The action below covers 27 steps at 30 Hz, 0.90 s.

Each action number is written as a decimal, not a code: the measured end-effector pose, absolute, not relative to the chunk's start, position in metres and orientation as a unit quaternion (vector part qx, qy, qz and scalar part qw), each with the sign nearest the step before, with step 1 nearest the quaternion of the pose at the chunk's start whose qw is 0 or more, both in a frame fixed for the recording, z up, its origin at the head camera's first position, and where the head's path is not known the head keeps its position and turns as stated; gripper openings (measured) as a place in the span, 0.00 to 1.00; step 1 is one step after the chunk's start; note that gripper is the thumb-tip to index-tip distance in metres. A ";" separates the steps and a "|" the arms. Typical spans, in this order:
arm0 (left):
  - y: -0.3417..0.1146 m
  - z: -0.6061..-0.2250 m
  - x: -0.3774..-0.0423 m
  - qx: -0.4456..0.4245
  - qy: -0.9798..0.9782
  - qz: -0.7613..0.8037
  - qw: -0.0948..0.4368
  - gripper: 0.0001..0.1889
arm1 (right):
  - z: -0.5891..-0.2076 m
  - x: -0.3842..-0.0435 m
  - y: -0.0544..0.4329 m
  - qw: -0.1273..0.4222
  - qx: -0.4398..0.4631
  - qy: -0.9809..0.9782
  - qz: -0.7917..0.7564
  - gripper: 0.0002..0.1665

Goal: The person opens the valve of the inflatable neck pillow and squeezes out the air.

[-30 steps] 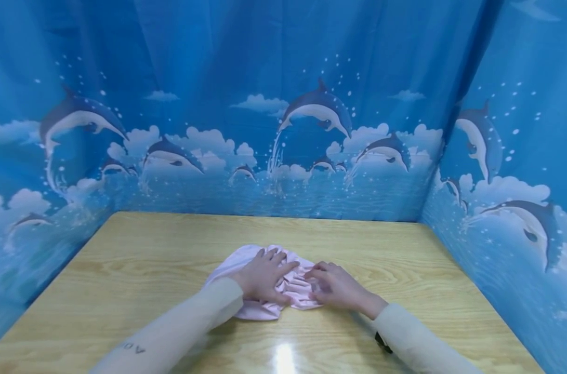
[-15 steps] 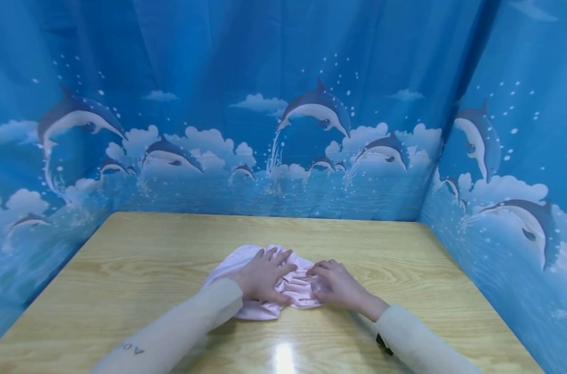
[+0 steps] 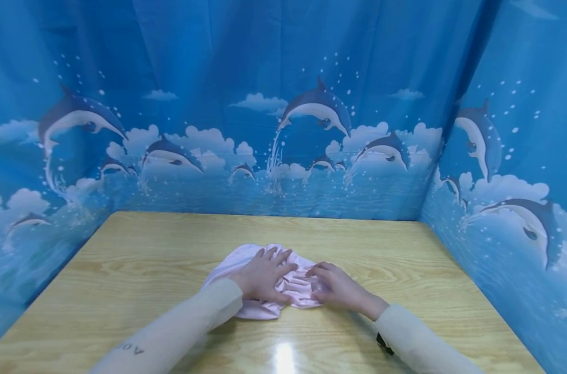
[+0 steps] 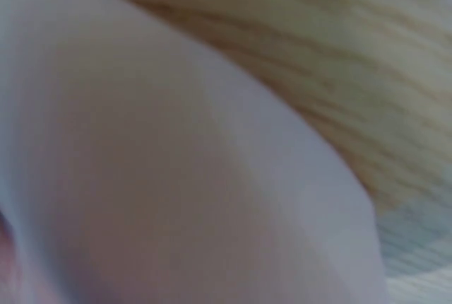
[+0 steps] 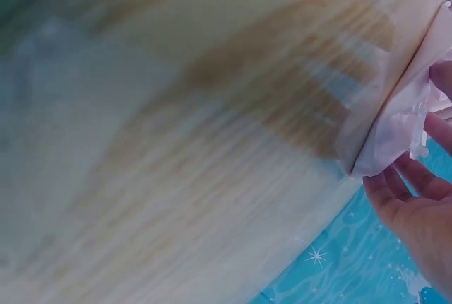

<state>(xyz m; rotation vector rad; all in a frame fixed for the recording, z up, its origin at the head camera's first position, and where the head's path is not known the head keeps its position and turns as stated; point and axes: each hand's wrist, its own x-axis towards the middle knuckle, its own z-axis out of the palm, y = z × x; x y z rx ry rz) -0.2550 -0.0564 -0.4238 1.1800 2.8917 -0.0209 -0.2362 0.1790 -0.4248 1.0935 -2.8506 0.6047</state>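
Observation:
A pale pink cloth (image 3: 299, 284) lies bunched in wrinkles around the middle of the wooden table. My left hand (image 3: 263, 276) rests on it with fingers spread, pressing from above. At the cloth's right edge, my right hand (image 3: 335, 286) has its fingers and thumb curled round the gathered fabric. The right wrist view shows these fingers (image 5: 417, 184) at the folded cloth (image 5: 399, 117), with a small translucent piece (image 5: 418, 150) beside them. In the left wrist view, a pale sleeve (image 4: 176, 141) fills most of the picture and hides the hand's work.
The wooden tabletop (image 3: 161, 249) extends on all sides of the cloth. Blue curtains (image 3: 208, 104) printed with dolphins stand along its back and sides. A dark band (image 3: 384, 344) shows at the right sleeve.
Both hands stay nearly where they were. The left fingers shift slightly on the cloth, and the right hand moves a touch to the right.

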 end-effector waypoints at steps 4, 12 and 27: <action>-0.057 -0.425 -0.255 0.379 0.925 -0.004 0.011 0.43 | -0.426 -0.237 0.179 0.016 0.355 -0.915 0.190 0.23; -0.058 -0.426 -0.254 0.379 0.925 -0.010 0.013 0.39 | -0.428 -0.238 0.178 0.031 0.378 -0.908 0.178 0.18; -0.057 -0.422 -0.242 0.333 0.943 0.015 0.011 0.39 | -0.426 -0.238 0.177 0.028 0.383 -0.911 0.151 0.19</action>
